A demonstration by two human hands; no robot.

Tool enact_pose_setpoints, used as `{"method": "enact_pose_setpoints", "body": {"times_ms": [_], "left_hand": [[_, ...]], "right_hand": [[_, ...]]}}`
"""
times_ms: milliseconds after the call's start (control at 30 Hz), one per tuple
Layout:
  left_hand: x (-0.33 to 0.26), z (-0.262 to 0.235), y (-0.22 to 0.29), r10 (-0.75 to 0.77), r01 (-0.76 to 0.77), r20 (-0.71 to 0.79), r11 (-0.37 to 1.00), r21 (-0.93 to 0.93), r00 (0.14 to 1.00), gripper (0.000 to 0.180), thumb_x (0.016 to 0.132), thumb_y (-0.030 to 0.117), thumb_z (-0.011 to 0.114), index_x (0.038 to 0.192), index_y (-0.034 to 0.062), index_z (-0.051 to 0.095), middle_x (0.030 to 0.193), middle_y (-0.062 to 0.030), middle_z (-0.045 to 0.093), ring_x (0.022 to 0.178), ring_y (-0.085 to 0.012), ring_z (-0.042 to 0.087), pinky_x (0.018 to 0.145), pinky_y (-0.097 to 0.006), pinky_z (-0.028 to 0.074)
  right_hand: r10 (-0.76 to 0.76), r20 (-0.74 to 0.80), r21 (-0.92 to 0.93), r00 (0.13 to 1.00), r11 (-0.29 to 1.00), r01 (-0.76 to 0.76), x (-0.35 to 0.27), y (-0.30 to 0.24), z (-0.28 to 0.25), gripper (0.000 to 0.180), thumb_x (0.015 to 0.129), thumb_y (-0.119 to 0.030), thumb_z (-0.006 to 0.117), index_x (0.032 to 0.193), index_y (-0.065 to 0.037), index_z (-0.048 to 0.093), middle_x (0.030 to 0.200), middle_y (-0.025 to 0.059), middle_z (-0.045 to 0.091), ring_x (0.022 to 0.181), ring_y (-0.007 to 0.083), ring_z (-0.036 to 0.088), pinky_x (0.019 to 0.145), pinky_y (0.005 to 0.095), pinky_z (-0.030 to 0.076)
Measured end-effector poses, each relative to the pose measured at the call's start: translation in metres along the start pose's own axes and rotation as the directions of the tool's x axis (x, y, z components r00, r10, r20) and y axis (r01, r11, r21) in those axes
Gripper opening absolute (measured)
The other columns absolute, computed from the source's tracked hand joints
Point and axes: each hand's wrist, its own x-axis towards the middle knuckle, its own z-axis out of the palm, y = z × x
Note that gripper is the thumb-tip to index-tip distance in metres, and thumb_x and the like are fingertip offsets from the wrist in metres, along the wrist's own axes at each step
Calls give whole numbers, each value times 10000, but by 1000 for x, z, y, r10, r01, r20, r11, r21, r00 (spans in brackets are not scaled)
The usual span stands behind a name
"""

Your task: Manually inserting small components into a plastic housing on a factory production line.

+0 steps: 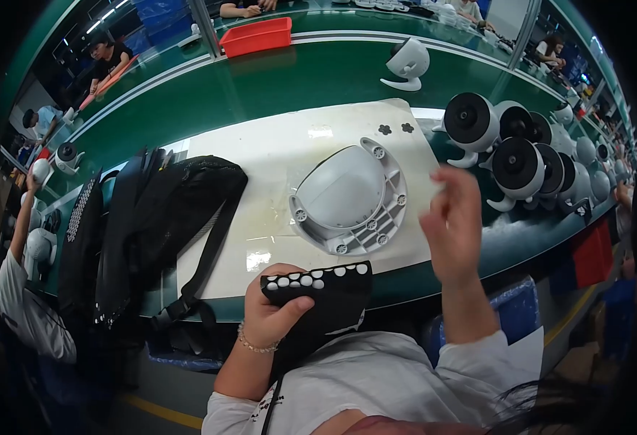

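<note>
My left hand (275, 308) grips a black sheet (333, 308) carrying several white round pads along its upper edge; the thumb lies on its face. My right hand (457, 232) is raised at the right of the mat, slightly blurred, with bent fingers apart and nothing visible in them. Between and beyond both hands, a rounded white plastic housing (340, 188) lies on the pale mat (260, 145). Its curved, ribbed base (387, 217) faces up on the right side, with several round recesses along it. Neither hand touches the housing.
Black bags with straps (180, 196) cover the mat's left side. At right stand several white units with black round faces (518, 167); another white unit (409, 61) stands on the green belt. Two dark flower-shaped pieces (385, 130) lie at the mat's far corner. A red tray (257, 38) sits beyond. Other people work nearby.
</note>
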Motion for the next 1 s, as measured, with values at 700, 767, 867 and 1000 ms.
{"method": "enact_pose_setpoints", "body": {"times_ms": [700, 767, 867, 1000], "left_hand": [[-4, 12, 4, 202, -297, 237, 816, 495, 950, 228, 627, -2, 747, 816, 12, 619, 860, -97, 649, 711, -200, 637, 630, -260, 497], [-4, 11, 5, 211, -325, 268, 795, 512, 940, 237, 620, -2, 748, 818, 12, 618, 862, -96, 650, 714, -199, 638, 632, -258, 497], [-6, 10, 5, 238, -348, 267, 775, 528, 934, 251, 610, -4, 749, 823, 10, 617, 859, -96, 652, 713, -204, 640, 627, -260, 497], [-9, 10, 4, 170, -257, 212, 822, 508, 962, 251, 614, -10, 747, 827, 5, 614, 850, -97, 650, 702, -204, 639, 624, -261, 496]], "right_hand": [[214, 325, 309, 921, 897, -317, -57, -22, 7, 199, 709, -65, 720, 885, -28, 634, 921, 110, 639, 799, 217, 616, 725, 281, 484], [373, 387, 384, 843, 766, -515, -56, -24, 5, 201, 720, -83, 712, 900, -31, 639, 936, 116, 640, 821, 226, 618, 746, 287, 482], [113, 407, 143, 906, 972, -185, -49, -20, 2, 199, 743, -104, 689, 919, -25, 642, 940, 123, 642, 829, 239, 624, 741, 290, 491], [-58, 360, 87, 931, 996, 28, -53, -20, 6, 179, 710, -53, 700, 872, -9, 637, 935, 125, 643, 838, 243, 632, 722, 299, 503]]}}
